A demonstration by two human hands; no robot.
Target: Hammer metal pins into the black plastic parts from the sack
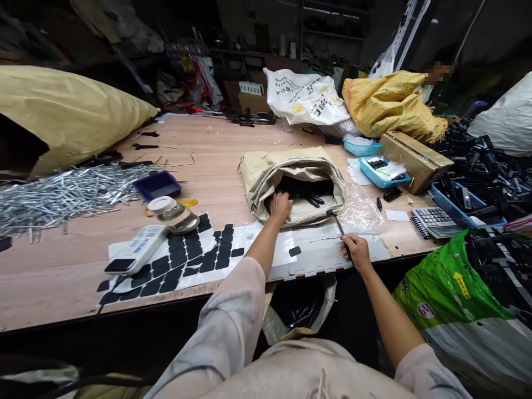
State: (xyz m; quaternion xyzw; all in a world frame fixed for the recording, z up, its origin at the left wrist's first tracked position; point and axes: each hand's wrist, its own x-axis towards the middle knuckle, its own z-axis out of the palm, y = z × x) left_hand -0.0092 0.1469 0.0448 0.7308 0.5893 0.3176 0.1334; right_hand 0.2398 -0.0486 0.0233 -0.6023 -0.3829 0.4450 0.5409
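A beige cloth sack (pixel 286 160) lies on the table with its wide mouth facing me. Several slim black parts (pixel 313 200) show inside it. My left hand (pixel 281 206) is at the left side of the mouth, its fingers partly hidden in the opening, so what they hold cannot be made out. To the right, my right hand (pixel 356 249) is closed around the dark handle of a small hammer (pixel 338 223). The hammer's head points away from me, just in front of the sack's right lower rim.
Left on the table (pixel 216 144) are a pile of metal rods (pixel 83 191), a blue tray (pixel 157 185), a jar (pixel 177 215) and black adhesive pads (pixel 187 249). Blue baskets (pixel 383 170), a cardboard box (pixel 415 158), a calculator (pixel 435 221) and a green sack (pixel 453 282) stand right. Another person is behind.
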